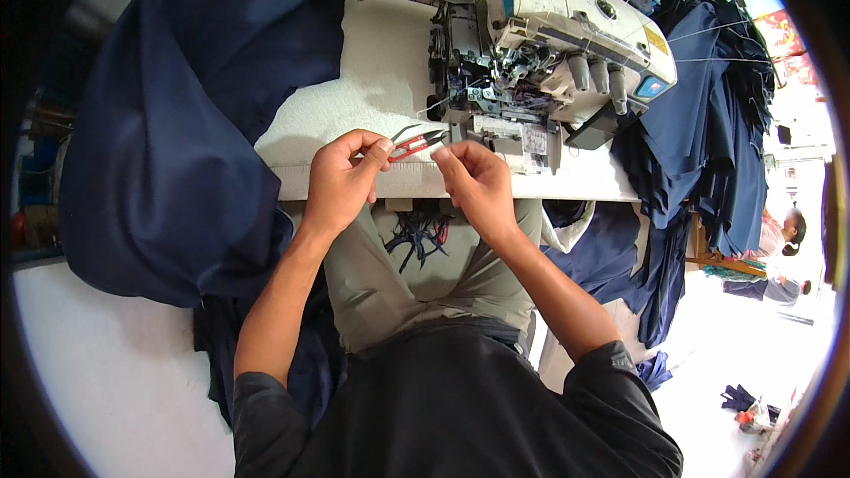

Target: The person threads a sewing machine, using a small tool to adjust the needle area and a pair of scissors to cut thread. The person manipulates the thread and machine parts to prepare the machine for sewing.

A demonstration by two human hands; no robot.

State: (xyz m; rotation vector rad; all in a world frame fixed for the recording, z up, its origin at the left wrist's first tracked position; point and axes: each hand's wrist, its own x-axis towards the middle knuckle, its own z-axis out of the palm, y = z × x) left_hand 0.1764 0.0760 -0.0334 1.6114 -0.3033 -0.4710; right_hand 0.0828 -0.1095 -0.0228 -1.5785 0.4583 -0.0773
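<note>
My left hand [348,176] is over the front edge of the white sewing table [372,66], thumb and forefinger pressed together. Right behind its fingertips appear red-handled thread snips [415,146] with dark blades pointing right, and the thin curved tip of what look like tweezers [405,131]. Whether the hand holds these or they lie on the table is unclear. My right hand [477,186], slightly blurred, has its thumb and forefinger together near the blade tips. Anything pinched there is too small to see. Beyond it stands a white overlock sewing machine [564,20] with its front cover swung out.
Dark blue fabric [166,146] drapes over the table's left side. More blue pieces [704,106] hang at the right. Fabric scraps [418,236] hang below the table edge. Threads run to the machine from the upper right. People [773,236] are at the far right.
</note>
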